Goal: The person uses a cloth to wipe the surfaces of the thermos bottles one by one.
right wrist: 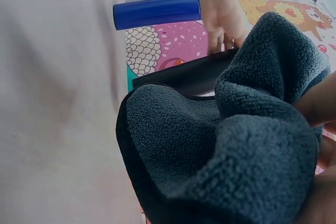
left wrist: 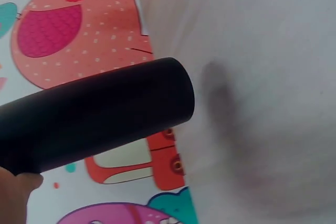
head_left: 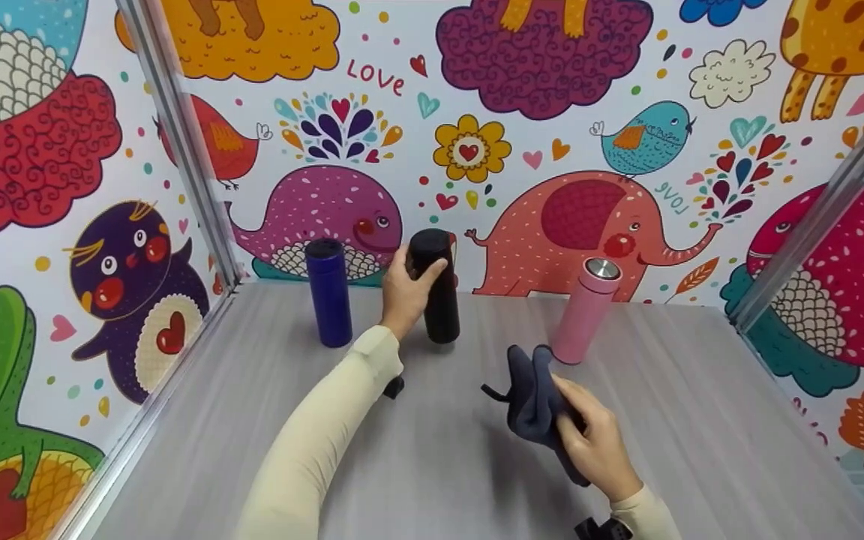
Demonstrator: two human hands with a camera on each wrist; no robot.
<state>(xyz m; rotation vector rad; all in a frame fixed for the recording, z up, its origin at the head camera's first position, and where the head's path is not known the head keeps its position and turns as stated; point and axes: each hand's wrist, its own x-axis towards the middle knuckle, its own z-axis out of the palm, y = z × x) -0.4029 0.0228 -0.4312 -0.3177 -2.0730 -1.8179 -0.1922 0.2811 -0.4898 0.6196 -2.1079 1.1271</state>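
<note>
Both curled, left fingers (head_left: 400,267) round black bottle (head_left: 443,309), right fingers (head_left: 577,394) round cloth (head_left: 529,409).

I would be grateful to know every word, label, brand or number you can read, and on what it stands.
"LOVe": patterned wall, in red, above the purple whale.
Small turned lettering by the coral elephant's trunk: too small to read surely.
Blue bottle, black bottle, pink bottle and dark cloth: no text visible.

Right of black bottle (head_left: 444,311): 1 passable gap, then pink bottle (head_left: 584,322). Left: left hand (head_left: 405,297), blue bottle (head_left: 329,296). Front-right: cloth (head_left: 533,405).
</note>
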